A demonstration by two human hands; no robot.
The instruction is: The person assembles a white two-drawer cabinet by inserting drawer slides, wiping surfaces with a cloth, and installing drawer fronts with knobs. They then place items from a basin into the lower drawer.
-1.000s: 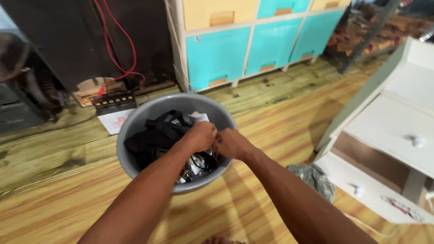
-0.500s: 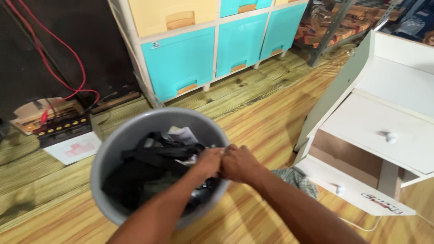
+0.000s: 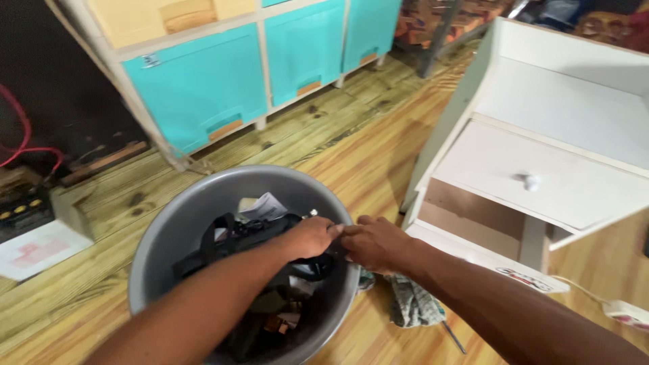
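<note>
- Floorboards (image 3: 324,142) of yellow-brown knotty wood carry everything; the white nightstand (image 3: 554,115) stands right, lower drawer open.
- Basin (image 3: 169,230), round, smooth grey plastic, holds tangled black straps (image 3: 223,236) and small clutter.
- Left hand (image 3: 307,236) and right hand (image 3: 375,243) meet at the basin's right rim, each grip pinched on something dark; what exactly cannot be told.
- Risk, judged: tugging the tangle could tip the light basin.

A round grey basin (image 3: 169,236) sits on the wooden floor, just in front of the turquoise cabinet (image 3: 203,88). Inside it lies a heap of black straps (image 3: 233,236), tangled and slack, with a scrap of white paper (image 3: 265,206) poking up toward the cabinet side.
</note>
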